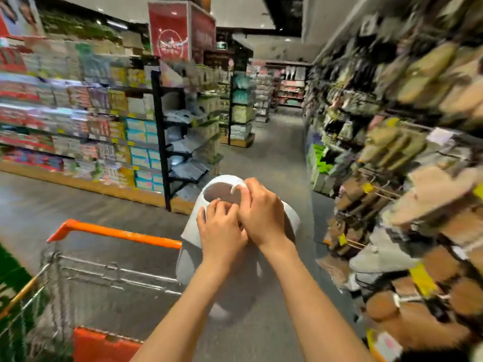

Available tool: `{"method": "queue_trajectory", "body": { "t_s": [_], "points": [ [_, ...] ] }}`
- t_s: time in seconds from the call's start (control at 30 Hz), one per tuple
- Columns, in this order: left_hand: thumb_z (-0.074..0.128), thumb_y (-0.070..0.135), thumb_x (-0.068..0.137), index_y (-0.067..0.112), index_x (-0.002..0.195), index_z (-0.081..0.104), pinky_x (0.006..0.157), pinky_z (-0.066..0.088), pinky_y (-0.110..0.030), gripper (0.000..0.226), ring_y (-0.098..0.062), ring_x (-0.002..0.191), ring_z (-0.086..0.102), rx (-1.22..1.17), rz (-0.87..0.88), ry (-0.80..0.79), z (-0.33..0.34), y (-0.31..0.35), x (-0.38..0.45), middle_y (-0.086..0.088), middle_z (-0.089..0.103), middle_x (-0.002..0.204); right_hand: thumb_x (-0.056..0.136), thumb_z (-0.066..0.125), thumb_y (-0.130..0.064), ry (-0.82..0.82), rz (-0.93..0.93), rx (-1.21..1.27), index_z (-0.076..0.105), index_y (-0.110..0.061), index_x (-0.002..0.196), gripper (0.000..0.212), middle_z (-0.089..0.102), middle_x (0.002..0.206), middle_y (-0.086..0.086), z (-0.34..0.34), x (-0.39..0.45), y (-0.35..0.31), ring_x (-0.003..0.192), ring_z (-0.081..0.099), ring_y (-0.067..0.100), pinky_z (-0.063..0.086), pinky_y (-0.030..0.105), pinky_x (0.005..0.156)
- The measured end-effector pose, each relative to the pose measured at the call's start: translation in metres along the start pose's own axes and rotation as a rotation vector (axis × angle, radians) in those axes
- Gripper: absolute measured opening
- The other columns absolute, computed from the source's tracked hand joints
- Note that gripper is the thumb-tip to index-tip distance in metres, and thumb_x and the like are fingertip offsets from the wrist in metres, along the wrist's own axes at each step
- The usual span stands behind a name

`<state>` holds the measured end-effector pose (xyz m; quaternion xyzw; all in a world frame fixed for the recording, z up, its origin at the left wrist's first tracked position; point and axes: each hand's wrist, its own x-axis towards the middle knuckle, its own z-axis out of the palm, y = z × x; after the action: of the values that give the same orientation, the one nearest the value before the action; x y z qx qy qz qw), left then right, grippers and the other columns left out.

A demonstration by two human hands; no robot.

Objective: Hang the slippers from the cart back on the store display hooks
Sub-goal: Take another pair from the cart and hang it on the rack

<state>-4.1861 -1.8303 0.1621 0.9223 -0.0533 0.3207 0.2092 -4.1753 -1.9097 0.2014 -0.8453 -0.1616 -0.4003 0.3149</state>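
I hold a pair of white slippers [222,190] with brown insoles out in front of me, above the aisle floor. My left hand [220,228] grips them from below at the middle. My right hand [258,209] pinches a small white hanger loop at the slipper's top edge. The wire cart [112,273] with an orange handle stands at the lower left, beside my left forearm. The slipper display [407,178] runs along the right, packed with tan, brown and grey slippers on hooks. The view is blurred by motion.
Shelves of boxed goods [78,121] line the left side. A black end rack [183,142] stands just beyond the cart. The grey aisle floor [274,142] runs ahead between the shelves and the slipper wall. Yellow price tags hang among the hooks.
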Motion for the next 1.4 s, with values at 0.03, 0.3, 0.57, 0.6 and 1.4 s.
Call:
{"method": "queue_trajectory", "body": {
  "t_s": [0.03, 0.3, 0.57, 0.6, 1.4],
  "points": [
    [0.052, 0.032, 0.058, 0.015, 0.066, 0.063, 0.075, 0.051, -0.049, 0.021, -0.032, 0.085, 0.066, -0.038, 0.028, -0.038, 0.009, 0.018, 0.003, -0.007, 0.066, 0.075, 0.086, 0.020, -0.040, 0.025, 0.007, -0.054, 0.062, -0.009, 0.091, 0.053, 0.068, 0.086, 0.016, -0.016, 0.001, 0.013, 0.081, 0.061, 0.040, 0.040, 0.037, 0.060],
    [0.033, 0.045, 0.069, 0.020, 0.072, 0.066, 0.083, 0.040, -0.047, 0.041, -0.030, 0.086, 0.057, -0.335, 0.308, -0.189, 0.058, 0.134, 0.015, -0.001, 0.062, 0.073, 0.089, 0.034, -0.028, 0.196, 0.232, -0.345, 0.060, -0.008, 0.086, 0.034, 0.067, 0.080, 0.019, -0.115, -0.008, 0.088, 0.075, 0.059, 0.042, 0.039, 0.039, 0.057],
    [0.038, 0.038, 0.073, 0.022, 0.064, 0.064, 0.076, 0.043, -0.046, 0.032, -0.029, 0.075, 0.058, -0.561, 0.610, -0.269, 0.102, 0.191, 0.021, 0.001, 0.057, 0.062, 0.096, 0.041, -0.021, 0.306, 0.535, -0.579, 0.060, -0.011, 0.098, 0.022, 0.068, 0.091, 0.013, -0.160, -0.022, 0.118, 0.084, 0.060, 0.035, 0.041, 0.036, 0.063],
    [0.037, 0.040, 0.074, 0.021, 0.063, 0.064, 0.078, 0.041, -0.047, 0.034, -0.029, 0.076, 0.057, -0.587, 0.628, -0.281, 0.110, 0.195, 0.021, 0.001, 0.057, 0.063, 0.096, 0.041, -0.020, 0.320, 0.558, -0.600, 0.060, -0.011, 0.100, 0.021, 0.069, 0.092, 0.013, -0.162, -0.023, 0.122, 0.085, 0.060, 0.035, 0.043, 0.037, 0.064],
    [0.042, 0.041, 0.077, 0.020, 0.059, 0.047, 0.095, 0.038, -0.054, 0.028, -0.028, 0.092, 0.056, -0.552, 0.521, -0.278, 0.392, 0.265, 0.310, -0.001, 0.058, 0.073, 0.095, 0.044, -0.016, 0.359, 0.554, -0.328, 0.060, -0.011, 0.086, 0.019, 0.053, 0.069, 0.001, -0.068, 0.206, 0.460, 0.069, 0.052, 0.022, 0.040, 0.037, 0.064]
  ]
}}
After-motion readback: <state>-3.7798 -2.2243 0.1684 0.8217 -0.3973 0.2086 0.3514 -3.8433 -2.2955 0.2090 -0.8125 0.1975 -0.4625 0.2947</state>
